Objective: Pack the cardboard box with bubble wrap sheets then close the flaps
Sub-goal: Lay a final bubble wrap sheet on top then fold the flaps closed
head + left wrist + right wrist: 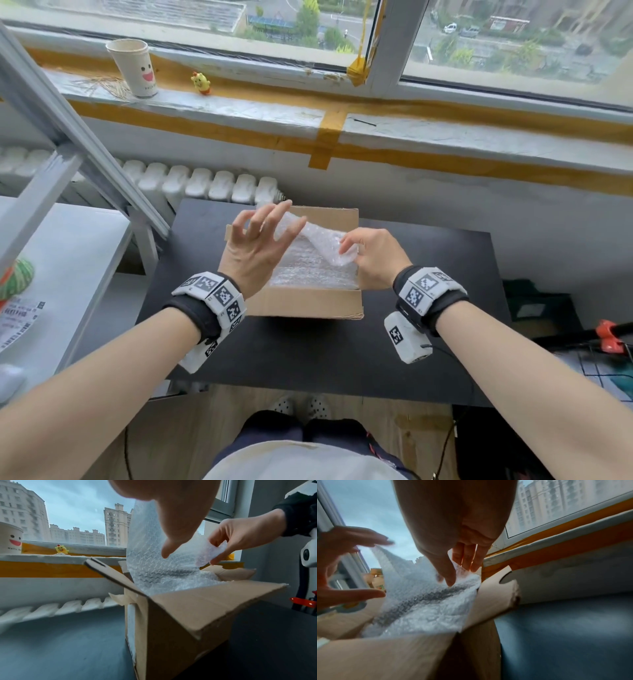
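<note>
An open cardboard box (pixel 308 303) stands on the black table (pixel 308 353) with its flaps spread. Bubble wrap (pixel 308 270) lies inside it. Above the box a twisted bubble wrap sheet (pixel 318 240) stretches between both hands. My left hand (pixel 260 236) is over the box's left side, fingers straight and spread, and the sheet's upper end is caught between them with the thumb apart. My right hand (pixel 373 257) pinches the other end at the box's right wall. The right wrist view shows the sheet (pixel 423 601) sagging into the box (pixel 402 655).
A paper cup (pixel 135 66) and a small yellow toy (pixel 201 82) stand on the windowsill behind. A white radiator (pixel 205 185) runs below it. A white shelf frame (pixel 68 137) and a white table (pixel 68 257) are at the left. A red-handled tool (pixel 608 337) lies at the right.
</note>
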